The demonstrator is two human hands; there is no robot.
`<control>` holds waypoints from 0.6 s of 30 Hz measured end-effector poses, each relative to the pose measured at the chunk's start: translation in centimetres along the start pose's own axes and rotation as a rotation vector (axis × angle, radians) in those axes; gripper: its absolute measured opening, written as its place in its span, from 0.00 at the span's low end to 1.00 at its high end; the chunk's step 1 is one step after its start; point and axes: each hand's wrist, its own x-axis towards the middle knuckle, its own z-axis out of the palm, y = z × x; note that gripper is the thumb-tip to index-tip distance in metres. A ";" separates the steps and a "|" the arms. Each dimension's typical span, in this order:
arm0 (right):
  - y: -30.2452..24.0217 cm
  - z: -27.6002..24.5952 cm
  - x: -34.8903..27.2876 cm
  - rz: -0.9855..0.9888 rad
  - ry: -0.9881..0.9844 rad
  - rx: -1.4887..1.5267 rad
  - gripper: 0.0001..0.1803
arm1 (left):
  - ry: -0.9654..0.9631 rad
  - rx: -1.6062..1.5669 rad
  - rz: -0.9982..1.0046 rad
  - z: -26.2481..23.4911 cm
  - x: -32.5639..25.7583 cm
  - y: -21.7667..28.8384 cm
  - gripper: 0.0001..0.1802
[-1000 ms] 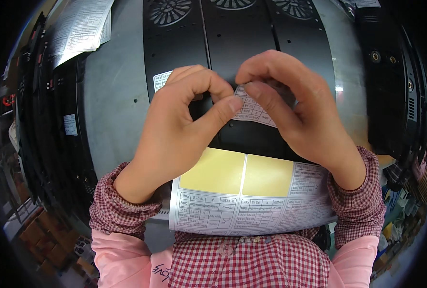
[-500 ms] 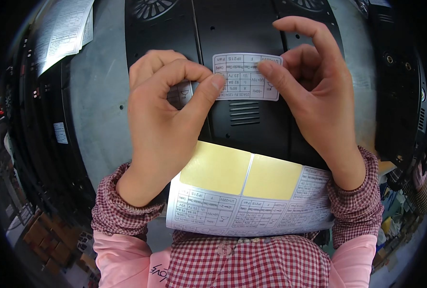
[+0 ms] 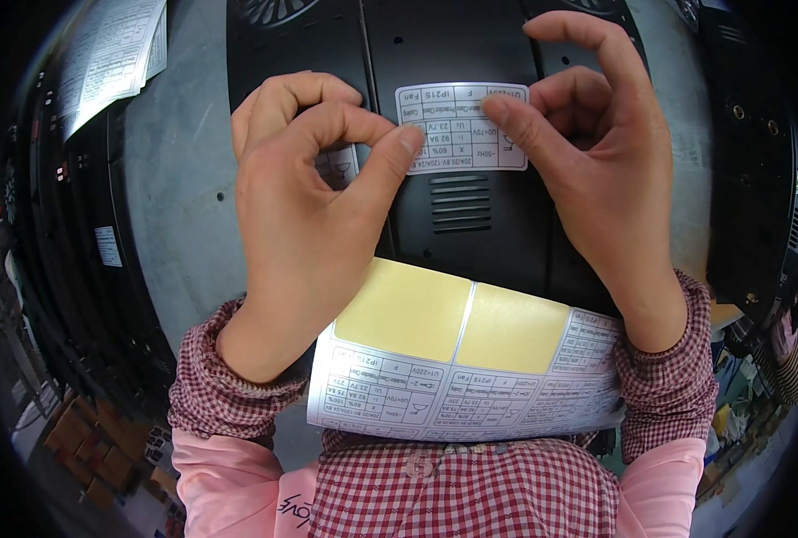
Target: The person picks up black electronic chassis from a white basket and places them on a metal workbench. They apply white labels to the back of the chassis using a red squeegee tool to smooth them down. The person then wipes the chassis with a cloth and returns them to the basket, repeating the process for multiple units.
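Note:
A white printed label (image 3: 462, 134) with rounded corners hovers over or lies against a black metal panel (image 3: 470, 255); the gap cannot be judged. My left hand (image 3: 305, 197) pinches its left edge between thumb and forefinger. At the right edge, my right hand (image 3: 610, 170) has its thumb on the label's face, forefinger raised and bent, other fingers curled behind. Another label (image 3: 340, 161) on a black panel shows partly through the gap in my left hand. Close to my body, a label sheet (image 3: 390, 386) has two bare yellow backing patches along its far edge.
Several black panels stand side by side on a grey surface (image 3: 183, 233), some with round fan grilles (image 3: 278, 9). Printed sheets (image 3: 116, 54) lie at the far left. Black units line the left and right (image 3: 753, 179). Brown boxes (image 3: 85, 444) sit at lower left.
Both hands and the label between them have shifted slightly up in the picture, away from my body. The grip looks the same, and the label sheet has barely moved.

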 end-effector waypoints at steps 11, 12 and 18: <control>-0.1 0.0 -0.1 -0.060 0.013 -0.089 0.23 | 0.000 0.017 0.007 0.2 0.0 0.0 0.09; 0.0 0.1 0.0 -0.062 0.014 -0.092 0.23 | 0.001 0.020 0.010 0.3 0.0 0.0 0.09; 0.0 0.0 -0.1 -0.044 0.014 -0.087 0.23 | -0.001 0.031 0.008 0.2 0.0 0.1 0.09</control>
